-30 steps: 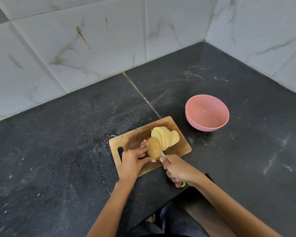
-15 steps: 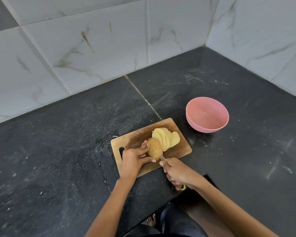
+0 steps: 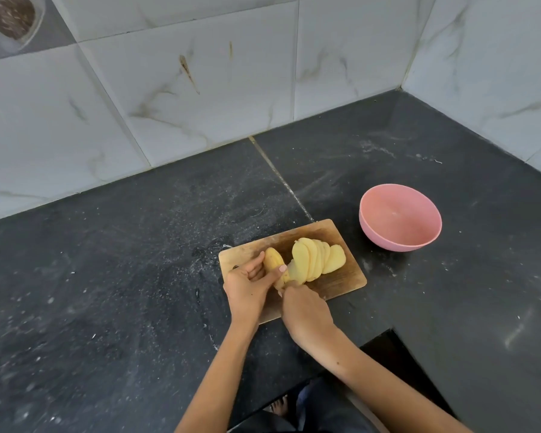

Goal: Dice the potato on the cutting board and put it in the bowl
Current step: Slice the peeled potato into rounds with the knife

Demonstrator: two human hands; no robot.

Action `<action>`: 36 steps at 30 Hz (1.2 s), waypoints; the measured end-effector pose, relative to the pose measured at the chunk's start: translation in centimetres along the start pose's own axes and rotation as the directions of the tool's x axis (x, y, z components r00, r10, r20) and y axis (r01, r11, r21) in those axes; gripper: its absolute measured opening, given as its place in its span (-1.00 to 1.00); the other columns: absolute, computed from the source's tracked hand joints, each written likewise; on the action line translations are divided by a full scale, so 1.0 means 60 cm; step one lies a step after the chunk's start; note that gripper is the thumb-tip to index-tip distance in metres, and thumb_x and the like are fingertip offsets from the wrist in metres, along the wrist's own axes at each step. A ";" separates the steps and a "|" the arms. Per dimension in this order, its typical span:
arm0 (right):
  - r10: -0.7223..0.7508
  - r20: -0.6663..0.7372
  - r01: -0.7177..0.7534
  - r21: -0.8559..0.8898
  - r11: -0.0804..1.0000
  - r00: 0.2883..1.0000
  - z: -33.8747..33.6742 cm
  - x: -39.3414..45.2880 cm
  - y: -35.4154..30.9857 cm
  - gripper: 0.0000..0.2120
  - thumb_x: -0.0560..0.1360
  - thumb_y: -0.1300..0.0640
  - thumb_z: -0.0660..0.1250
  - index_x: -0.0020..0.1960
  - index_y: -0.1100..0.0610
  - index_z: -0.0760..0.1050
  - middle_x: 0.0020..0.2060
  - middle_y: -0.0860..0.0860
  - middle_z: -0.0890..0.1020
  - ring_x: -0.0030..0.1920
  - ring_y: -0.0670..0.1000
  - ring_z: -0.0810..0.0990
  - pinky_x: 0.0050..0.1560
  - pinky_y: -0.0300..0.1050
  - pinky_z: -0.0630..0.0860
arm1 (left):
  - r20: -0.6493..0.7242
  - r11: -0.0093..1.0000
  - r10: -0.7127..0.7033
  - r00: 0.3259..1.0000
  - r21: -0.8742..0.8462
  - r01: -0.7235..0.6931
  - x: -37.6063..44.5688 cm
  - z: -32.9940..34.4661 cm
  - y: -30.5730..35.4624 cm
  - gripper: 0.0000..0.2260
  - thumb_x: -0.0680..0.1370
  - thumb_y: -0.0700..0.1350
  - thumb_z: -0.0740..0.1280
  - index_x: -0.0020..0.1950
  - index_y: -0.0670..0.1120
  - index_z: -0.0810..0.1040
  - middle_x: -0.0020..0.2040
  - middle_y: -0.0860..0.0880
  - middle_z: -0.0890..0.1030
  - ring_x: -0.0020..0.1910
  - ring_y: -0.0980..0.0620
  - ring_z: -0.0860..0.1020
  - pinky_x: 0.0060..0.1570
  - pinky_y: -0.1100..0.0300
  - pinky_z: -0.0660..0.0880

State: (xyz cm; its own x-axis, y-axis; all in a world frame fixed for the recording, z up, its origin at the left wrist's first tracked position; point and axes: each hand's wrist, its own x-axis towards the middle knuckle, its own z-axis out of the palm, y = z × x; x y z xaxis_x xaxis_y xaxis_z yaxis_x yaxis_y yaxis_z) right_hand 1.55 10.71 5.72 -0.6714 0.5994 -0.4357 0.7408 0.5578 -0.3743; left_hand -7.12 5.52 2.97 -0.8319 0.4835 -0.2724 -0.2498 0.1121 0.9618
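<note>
Wooden board: rectangular wooden cutting board (image 3: 341,278), lying at an angle at the centre of the frame on the bench, its lower left end under the 2 hands.
Bench: dark speckled stone bench (image 3: 122,276), dusted with pale specks, with a thin seam running from the wall down to the board's upper edge.
Potato end: uncut yellow-brown potato end piece (image 3: 274,264), standing on the board at its left part, skin side facing up and left.
Slices: fan of pale yellow potato slices (image 3: 317,260), leaning on one another just right of the end piece, the nearest slice touching it low down.
Left hand: left hand (image 3: 247,284), at the left of the board; its grip is curled round the end piece, thumb pressed on the near side and fingers behind the far side.
Right hand: right hand (image 3: 306,310), just below the slices and touching the left hand's thumb side; its grip is clenched with the knuckles up. What it grasps is hidden under the hand, so I cannot tell.
Bowl: round pink plastic bowl (image 3: 431,232), upright on the bench to the upper right of the board, near its right corner but apart from it; nothing shows inside.
Walls: white marble-look tiled walls (image 3: 200,89), meeting in a corner at the upper right of the frame.
</note>
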 end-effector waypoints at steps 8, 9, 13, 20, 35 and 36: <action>0.056 0.020 -0.059 0.148 0.987 0.998 0.017 -0.004 0.001 -0.69 0.68 0.06 0.00 0.30 0.16 0.38 0.16 0.09 0.53 0.18 0.09 0.51 0.02 -0.11 0.36 | -0.005 0.991 -0.061 0.998 -0.116 0.060 -0.002 -0.003 -0.011 -0.56 0.38 -0.31 0.49 0.24 -0.17 0.55 0.10 -0.05 0.65 0.05 0.06 0.63 0.02 0.12 0.59; 0.060 0.021 -0.062 0.144 0.988 0.998 0.025 -0.011 0.004 -0.68 0.68 0.05 -0.02 0.29 0.17 0.37 0.17 0.10 0.53 0.19 0.10 0.51 0.03 -0.10 0.36 | -0.007 0.991 -0.059 0.998 -0.120 0.058 -0.003 -0.003 -0.012 -0.56 0.38 -0.31 0.49 0.25 -0.16 0.55 0.09 -0.04 0.65 0.05 0.07 0.63 0.02 0.13 0.59; 0.075 0.011 -0.075 0.107 0.991 0.997 0.038 -0.021 0.011 -0.67 0.69 0.04 -0.05 0.28 0.19 0.34 0.18 0.13 0.54 0.22 0.13 0.51 0.07 -0.05 0.39 | -0.002 0.991 -0.062 0.998 -0.120 0.061 -0.004 -0.003 -0.012 -0.57 0.40 -0.29 0.48 0.25 -0.15 0.54 0.09 -0.02 0.66 0.05 0.09 0.63 0.01 0.15 0.59; 0.044 0.042 -0.047 0.091 0.995 0.998 0.038 -0.023 0.020 -0.68 0.68 0.04 -0.03 0.26 0.21 0.35 0.15 0.16 0.54 0.18 0.17 0.52 0.02 -0.04 0.37 | 0.032 0.994 -0.035 0.999 -0.106 0.038 -0.005 -0.010 -0.010 -0.56 0.43 -0.29 0.46 0.29 -0.17 0.52 0.13 -0.03 0.64 0.05 0.07 0.63 -0.09 0.24 0.60; -0.050 0.065 0.033 0.231 0.972 0.997 -0.034 -0.073 0.085 -0.69 0.66 -0.04 0.04 -0.24 -0.04 0.30 -0.34 -0.08 0.44 -0.38 -0.13 0.43 -0.40 -0.25 0.31 | 0.123 0.995 -0.042 0.991 -0.080 0.052 0.002 -0.029 -0.008 -0.54 0.43 -0.28 0.45 0.32 -0.11 0.51 0.15 0.02 0.63 0.09 0.18 0.60 -0.12 0.27 0.59; -0.060 0.047 0.046 0.252 0.967 0.997 -0.037 -0.070 0.076 -0.70 0.66 -0.04 0.03 -0.22 -0.02 0.32 -0.33 -0.08 0.43 -0.37 -0.12 0.43 -0.39 -0.26 0.31 | 0.122 0.995 -0.046 0.991 -0.081 0.056 0.002 -0.030 -0.009 -0.54 0.43 -0.28 0.45 0.31 -0.11 0.52 0.12 0.04 0.64 0.08 0.18 0.60 -0.12 0.27 0.59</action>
State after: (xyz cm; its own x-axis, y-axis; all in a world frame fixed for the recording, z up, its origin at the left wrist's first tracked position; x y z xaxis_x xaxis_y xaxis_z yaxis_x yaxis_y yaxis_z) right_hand 7.71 11.99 7.70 -0.7128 0.5375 -0.4505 0.6900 0.4223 -0.5879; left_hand -7.96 3.98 2.38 -0.7527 0.5805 -0.3106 -0.3352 0.0681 0.9397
